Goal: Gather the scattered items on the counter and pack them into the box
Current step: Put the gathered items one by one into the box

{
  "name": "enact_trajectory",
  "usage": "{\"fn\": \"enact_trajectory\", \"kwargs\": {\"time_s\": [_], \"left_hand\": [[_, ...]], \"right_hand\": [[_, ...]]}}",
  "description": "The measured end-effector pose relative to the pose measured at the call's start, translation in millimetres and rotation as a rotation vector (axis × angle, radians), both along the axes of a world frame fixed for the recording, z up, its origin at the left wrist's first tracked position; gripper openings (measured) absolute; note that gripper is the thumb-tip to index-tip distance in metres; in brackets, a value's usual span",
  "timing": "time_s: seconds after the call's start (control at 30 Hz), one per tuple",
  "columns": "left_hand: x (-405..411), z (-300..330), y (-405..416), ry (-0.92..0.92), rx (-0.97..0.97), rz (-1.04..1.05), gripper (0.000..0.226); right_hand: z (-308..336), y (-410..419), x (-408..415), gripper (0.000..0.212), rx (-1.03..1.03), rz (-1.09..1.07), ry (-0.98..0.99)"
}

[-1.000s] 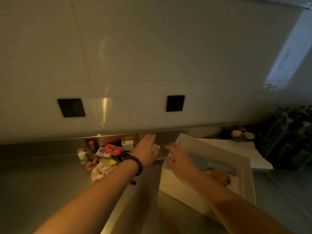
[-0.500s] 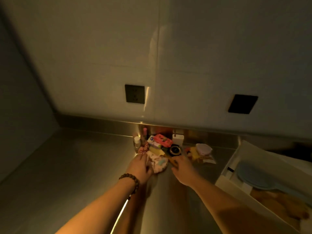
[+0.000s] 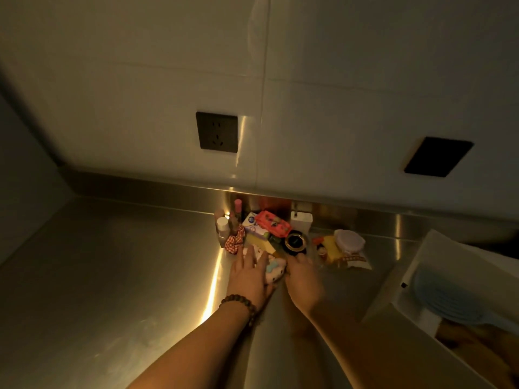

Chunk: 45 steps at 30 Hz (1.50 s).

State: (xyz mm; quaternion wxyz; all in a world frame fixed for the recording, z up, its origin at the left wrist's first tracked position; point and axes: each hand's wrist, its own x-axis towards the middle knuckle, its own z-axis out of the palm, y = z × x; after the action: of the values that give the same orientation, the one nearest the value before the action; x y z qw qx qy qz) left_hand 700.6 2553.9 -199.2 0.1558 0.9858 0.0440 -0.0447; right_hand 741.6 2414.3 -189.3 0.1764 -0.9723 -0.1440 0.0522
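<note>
A heap of small items lies against the back of the steel counter: a red packet (image 3: 273,222), a red checked scrunchie (image 3: 235,242), a black-and-gold round jar (image 3: 295,242), a white box (image 3: 301,221) and a white-lidded tub (image 3: 349,241). At the heap's near edge sits a pale patterned soft pouch (image 3: 273,269). My left hand (image 3: 250,275), beaded bracelet on its wrist, lies flat on the pouch's left side. My right hand (image 3: 302,279) presses its right side, fingers curled toward the jar. The white box (image 3: 393,307) at the right edge holds a blue brush (image 3: 449,296).
Two small bottles (image 3: 223,227) and a pink stick stand by the back lip. A snack packet (image 3: 355,259) and a yellow item lie right of the jar. Two black wall sockets (image 3: 216,132) sit above. Bare steel counter (image 3: 112,276) spreads to the left.
My view has swung left from the box to the heap. Both hands left the box, came down to the heap and closed in on the pale pouch from both sides.
</note>
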Motion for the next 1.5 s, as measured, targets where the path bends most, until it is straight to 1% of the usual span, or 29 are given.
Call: {"fn": "enact_trajectory", "kwargs": {"time_s": [0.1,0.23,0.33,0.43,0.57,0.67,0.77,0.83,0.9,0.93,1.0,1.03,1.1,1.13,1.2,1.27,1.37,1.4,1.5], "left_hand": [[0.3,4.7,2.9,-0.047,-0.031,-0.013,0.060],[-11.9,11.6,8.8,-0.059,-0.105,-0.054,0.051],[-28.5,16.6,12.3,-0.070,-0.197,-0.021,0.040],[-44.8,26.0,14.8,-0.088,-0.263,0.026,0.029],[-56.9,48.0,14.8,-0.158,-0.313,0.064,0.019],[-56.3,69.1,9.4,-0.215,-0.333,0.086,0.023],[-50.2,88.8,-3.0,-0.282,-0.299,0.064,0.038],[-45.3,101.8,-16.3,-0.330,-0.270,0.028,0.041],[-40.0,113.0,-34.3,-0.377,-0.249,-0.018,0.044],[-37.2,117.8,-44.3,-0.392,-0.248,-0.042,0.045],[-32.3,127.1,-65.4,-0.403,-0.247,-0.085,0.044],[-30.0,131.5,-76.2,-0.407,-0.242,-0.108,0.043],[-25.7,139.8,-96.9,-0.416,-0.252,-0.161,0.037],[-23.9,143.7,-106.5,-0.420,-0.270,-0.185,0.034],[-20.5,149.0,-123.5,-0.428,-0.294,-0.232,0.029],[-16.4,150.6,-138.0,-0.434,-0.291,-0.269,0.028],[-9.8,150.9,-156.7,-0.404,-0.275,-0.301,0.030],[-7.8,150.6,-162.6,-0.388,-0.275,-0.310,0.033],[-3.1,149.1,-177.9,-0.371,-0.289,-0.339,0.041]], "right_hand": [[0.0,-1.1,-3.8,0.035,0.009,-0.021,0.016],[3.3,-7.2,-17.7,0.033,0.027,-0.064,0.070],[13.6,-11.1,-31.3,0.028,0.045,-0.135,0.088],[29.0,-14.7,-43.5,0.024,0.106,-0.184,0.113],[52.2,-24.1,-57.4,0.021,0.187,-0.185,0.076],[74.1,-35.9,-65.8,0.018,0.281,-0.178,0.022],[98.3,-58.4,-70.2,0.011,0.361,-0.176,-0.085],[114.4,-81.4,-71.7,0.009,0.419,-0.188,-0.183],[128.9,-111.2,-74.1,0.006,0.473,-0.251,-0.254],[135.4,-127.9,-75.2,0.009,0.498,-0.304,-0.269],[145.9,-163.8,-79.2,0.014,0.536,-0.418,-0.276],[149.9,-182.8,-82.3,0.012,0.533,-0.460,-0.291],[156.4,-220.7,-91.4,0.008,0.490,-0.502,-0.349],[158.8,-238.6,-97.5,0.010,0.475,-0.524,-0.358],[160.3,-269.8,-110.7,0.012,0.423,-0.575,-0.342],[156.8,-293.2,-121.1,0.009,0.398,-0.619,-0.303],[148.4,-316.6,-129.4,0.003,0.560,-0.682,-0.158],[145.3,-323.4,-130.0,0.005,0.552,-0.690,-0.142],[138.9,-340.4,-123.1,0.012,0.363,-0.654,-0.166]]}}
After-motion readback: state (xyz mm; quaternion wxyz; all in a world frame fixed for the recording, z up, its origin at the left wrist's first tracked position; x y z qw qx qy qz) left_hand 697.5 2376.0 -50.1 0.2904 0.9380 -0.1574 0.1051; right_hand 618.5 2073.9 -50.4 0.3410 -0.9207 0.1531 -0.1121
